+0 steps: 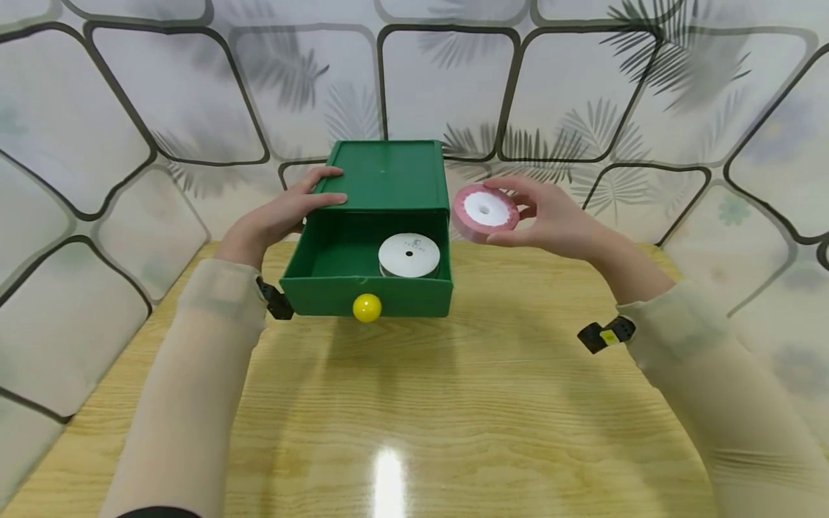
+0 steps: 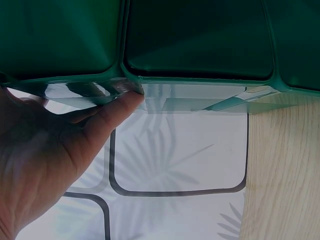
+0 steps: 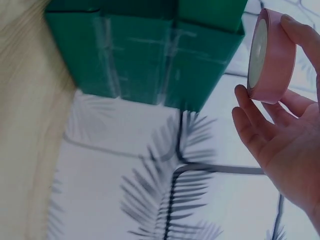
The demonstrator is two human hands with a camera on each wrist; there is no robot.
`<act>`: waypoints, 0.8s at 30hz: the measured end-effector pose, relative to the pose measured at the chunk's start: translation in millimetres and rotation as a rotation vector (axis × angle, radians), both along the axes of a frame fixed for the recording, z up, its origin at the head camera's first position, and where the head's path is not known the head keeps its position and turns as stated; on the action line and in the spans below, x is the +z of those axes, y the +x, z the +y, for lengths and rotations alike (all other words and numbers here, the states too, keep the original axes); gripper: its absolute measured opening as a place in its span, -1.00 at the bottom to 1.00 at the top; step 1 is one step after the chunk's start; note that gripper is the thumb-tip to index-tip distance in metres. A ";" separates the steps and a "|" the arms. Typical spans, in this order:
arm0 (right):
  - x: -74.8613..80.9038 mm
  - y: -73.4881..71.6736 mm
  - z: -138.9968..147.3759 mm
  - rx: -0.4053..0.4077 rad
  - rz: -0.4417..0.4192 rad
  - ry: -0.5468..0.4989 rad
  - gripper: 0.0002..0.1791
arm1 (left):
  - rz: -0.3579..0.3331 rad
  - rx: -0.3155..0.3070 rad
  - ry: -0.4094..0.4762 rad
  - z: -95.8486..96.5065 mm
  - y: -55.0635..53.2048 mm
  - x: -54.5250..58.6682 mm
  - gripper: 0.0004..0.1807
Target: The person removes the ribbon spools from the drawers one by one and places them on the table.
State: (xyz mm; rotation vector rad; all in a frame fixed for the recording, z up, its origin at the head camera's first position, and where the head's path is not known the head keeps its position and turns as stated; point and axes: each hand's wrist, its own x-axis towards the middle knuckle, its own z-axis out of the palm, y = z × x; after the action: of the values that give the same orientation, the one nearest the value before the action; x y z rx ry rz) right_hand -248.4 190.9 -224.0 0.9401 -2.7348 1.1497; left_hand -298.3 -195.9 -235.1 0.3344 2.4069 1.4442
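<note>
My right hand [image 1: 550, 219] pinches a spool of pink ribbon [image 1: 468, 224] by its rim, just right of the green drawer box [image 1: 388, 176]. In the right wrist view, the ribbon [image 3: 280, 60] sits between thumb and fingertips, tilted on its side. The drawer [image 1: 414, 296] is pulled out at the front and has a yellow round knob [image 1: 367, 308]. Inside it, toward the right, lies another spool with a white face [image 1: 408, 253]. My left hand [image 1: 288, 208] rests on the box's upper left edge with fairly straight fingers; its thumb [image 2: 117, 112] touches that edge.
The box stands near the back of a wood-grain table [image 1: 414, 403]. Close behind it rises a pale patterned wall covering [image 1: 447, 86], which also runs along both sides. Small dark cameras are strapped to both wrists, over light sleeves [image 1: 194, 374].
</note>
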 end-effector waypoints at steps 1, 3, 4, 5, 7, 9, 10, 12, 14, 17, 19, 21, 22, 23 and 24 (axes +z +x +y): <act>-3.2 -1.0 2.3 -0.011 -0.016 -0.001 -0.21 | 0.000 0.000 0.000 -0.1 -0.1 0.1 -0.22; -10.7 -3.2 6.6 -0.028 -0.041 0.002 -0.20 | -0.001 0.003 0.001 -0.7 -0.4 0.3 -0.22; -14.8 -4.3 8.5 -0.035 -0.054 0.004 -0.20 | -0.002 0.003 0.001 -0.9 -0.5 0.3 -0.22; -18.9 -5.7 10.3 -0.040 -0.061 0.003 -0.20 | -0.002 0.004 -0.001 -1.3 -0.7 0.3 -0.22; -27.2 -8.3 13.7 -0.049 -0.074 0.001 -0.19 | -0.003 0.003 -0.002 -1.6 -1.2 0.3 -0.22; -35.2 -10.5 16.4 -0.063 -0.081 -0.003 -0.19 | -0.001 0.004 -0.003 -1.6 -1.7 0.3 -0.22; -39.2 -11.6 17.6 -0.071 -0.087 -0.004 -0.19 | 0.000 0.004 -0.005 -1.6 -1.9 0.3 -0.22; -48.3 -14.8 20.0 -0.089 -0.097 -0.004 -0.19 | 0.003 0.004 -0.006 -1.5 -2.1 0.3 -0.22; -57.8 -18.0 22.5 -0.108 -0.114 0.007 -0.18 | 0.003 0.005 -0.007 -1.2 -2.0 0.4 -0.22; -72.4 -23.1 26.8 -0.134 -0.146 0.037 -0.16 | -0.004 0.005 -0.008 -0.9 -1.8 0.4 -0.22; -81.5 -26.4 29.5 -0.149 -0.169 0.064 -0.14 | -0.009 0.004 -0.005 -0.6 -1.7 0.4 -0.21; -90.5 -30.0 31.2 -0.159 -0.187 0.087 -0.12 | -0.012 0.004 -0.003 -0.5 -1.6 0.2 -0.21; -94.9 -31.7 31.5 -0.161 -0.192 0.094 -0.11 | -0.012 0.004 -0.002 -0.6 -1.4 0.1 -0.21; -99.6 -33.4 31.9 -0.160 -0.199 0.100 -0.10 | -0.011 0.005 -0.001 -0.9 -1.1 -0.1 -0.22; -104.5 -35.4 32.3 -0.160 -0.195 0.107 -0.10 | -0.011 0.006 0.000 -1.1 -0.8 -0.2 -0.22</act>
State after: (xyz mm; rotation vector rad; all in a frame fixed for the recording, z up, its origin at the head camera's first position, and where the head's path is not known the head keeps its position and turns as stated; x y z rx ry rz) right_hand -283.8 223.2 -328.5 0.6328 -2.9869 1.1320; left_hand -299.1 -197.0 -235.4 0.3185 2.4016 1.4446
